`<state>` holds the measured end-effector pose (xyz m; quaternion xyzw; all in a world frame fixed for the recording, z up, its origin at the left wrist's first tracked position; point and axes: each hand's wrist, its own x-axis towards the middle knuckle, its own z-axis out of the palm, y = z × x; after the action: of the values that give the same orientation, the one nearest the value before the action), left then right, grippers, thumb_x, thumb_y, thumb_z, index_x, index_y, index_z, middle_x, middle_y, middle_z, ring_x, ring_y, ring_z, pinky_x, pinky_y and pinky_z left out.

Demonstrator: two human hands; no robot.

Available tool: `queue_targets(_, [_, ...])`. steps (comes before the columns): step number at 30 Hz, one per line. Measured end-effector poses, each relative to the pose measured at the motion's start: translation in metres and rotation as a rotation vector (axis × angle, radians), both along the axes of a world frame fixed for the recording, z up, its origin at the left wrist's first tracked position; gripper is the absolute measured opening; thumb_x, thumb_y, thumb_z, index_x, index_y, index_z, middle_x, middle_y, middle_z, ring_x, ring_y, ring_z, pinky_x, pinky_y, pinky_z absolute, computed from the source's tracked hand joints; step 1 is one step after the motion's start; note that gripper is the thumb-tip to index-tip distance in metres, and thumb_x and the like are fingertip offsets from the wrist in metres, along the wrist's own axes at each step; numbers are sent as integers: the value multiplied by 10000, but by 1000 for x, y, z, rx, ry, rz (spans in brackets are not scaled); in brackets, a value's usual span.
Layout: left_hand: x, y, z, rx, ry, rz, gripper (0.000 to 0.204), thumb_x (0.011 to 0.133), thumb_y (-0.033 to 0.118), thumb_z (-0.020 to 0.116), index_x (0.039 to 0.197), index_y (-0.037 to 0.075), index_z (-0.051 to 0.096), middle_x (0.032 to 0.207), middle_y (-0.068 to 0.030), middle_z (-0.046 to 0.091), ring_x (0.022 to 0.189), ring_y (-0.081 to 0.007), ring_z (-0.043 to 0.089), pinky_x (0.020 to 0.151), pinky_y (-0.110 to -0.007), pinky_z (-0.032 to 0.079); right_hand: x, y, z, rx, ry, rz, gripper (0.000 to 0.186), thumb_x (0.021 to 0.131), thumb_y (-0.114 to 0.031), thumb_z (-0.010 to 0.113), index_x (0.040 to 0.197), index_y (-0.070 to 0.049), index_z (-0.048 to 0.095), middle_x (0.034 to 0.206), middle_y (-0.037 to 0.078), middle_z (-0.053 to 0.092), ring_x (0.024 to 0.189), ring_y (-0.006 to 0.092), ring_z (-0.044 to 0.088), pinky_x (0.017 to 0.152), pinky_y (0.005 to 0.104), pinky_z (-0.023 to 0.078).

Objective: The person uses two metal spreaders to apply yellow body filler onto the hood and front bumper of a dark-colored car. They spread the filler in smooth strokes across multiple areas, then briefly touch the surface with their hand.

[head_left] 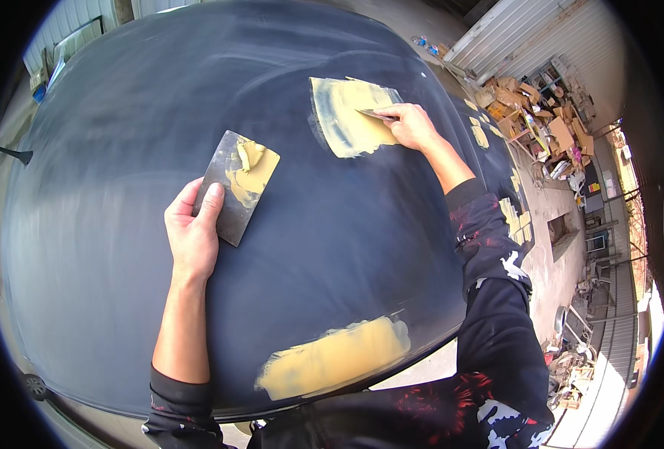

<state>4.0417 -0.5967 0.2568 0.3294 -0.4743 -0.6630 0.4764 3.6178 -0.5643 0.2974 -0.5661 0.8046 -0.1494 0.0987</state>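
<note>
My left hand (195,228) grips a flat dark-grey metal plate (231,217) by its lower left edge, thumb on top. Yellow body filler (254,176) lies smeared and heaped on the plate's upper right part. Pinched in my right hand (413,127) is a thin spreader (374,114), seen almost edge-on. Its blade meets a streaky patch of yellow filler (341,112) on a broad, dark, curved panel (332,224). Dark surface shows through thinner parts of that patch. A second, longer filler patch (336,358) lies along the panel's near edge.
Yellow dabs (480,136) mark a dark surface beyond my right forearm. Cardboard boxes and scraps (549,127) are piled on the floor at the far right, with more clutter (574,367) lower down. A vehicle wheel (35,385) shows at the lower left.
</note>
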Motion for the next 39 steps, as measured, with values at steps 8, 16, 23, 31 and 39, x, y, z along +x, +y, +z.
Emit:
queue_targets(8, [-2,0,0,15,-4,11,242,979,157,674,1155,-8,693,980,-18,718,873,-78,633,821,-243,505,15,78,18,39,71,132,376,833,39,573,1142,-92,741,1179,147,705,1124,331,655,956,381,518])
queue_targets(16, [-2,0,2,-2,6,-3,251,974,165,681,1155,-9,694,970,-13,718,862,-70,628,805,-240,506,8,-46,27,-88,194,-54,387,941,-62,506,1250,-190,702,1247,132,680,1176,332,623,1003,412,494])
queue_targets(23, [0,1,1,18,-15,0,250,971,167,686,1156,0,697,958,-5,718,858,-61,626,804,-236,505,10,-95,15,102,63,-54,394,937,-20,512,1240,-178,709,1244,138,688,1148,319,649,978,375,504])
queue_targets(31, [0,-1,-1,-1,1,-6,233,989,150,660,1161,-3,691,995,-19,721,884,-69,633,825,-234,501,28,17,2,-15,83,186,556,791,111,457,1216,-133,720,1229,117,694,1156,299,636,1024,356,487])
queue_targets(39, [-1,-1,0,12,-9,10,246,989,169,661,1156,-8,695,979,-12,716,871,-69,624,819,-234,498,56,106,-9,-177,215,302,562,712,119,484,1159,-108,736,1174,102,709,1108,313,632,985,398,506])
